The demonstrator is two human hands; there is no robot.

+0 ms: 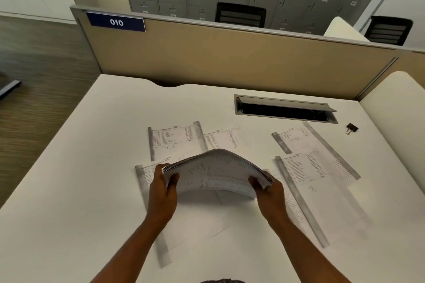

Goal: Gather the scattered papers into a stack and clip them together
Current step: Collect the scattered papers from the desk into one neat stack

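Note:
A thick stack of printed papers arches upward above the white desk, held at both short ends. My left hand grips its left end and my right hand grips its right end. Several loose printed sheets lie flat on the desk: one behind the stack, one to the right, one at the far right, one under my left arm. A black binder clip lies alone at the desk's far right, well away from both hands.
An open cable tray slot is cut into the desk behind the papers. A tan partition with a blue "010" sign closes the back. A cream divider bounds the right side. Grey lockers and two black chairs stand beyond.

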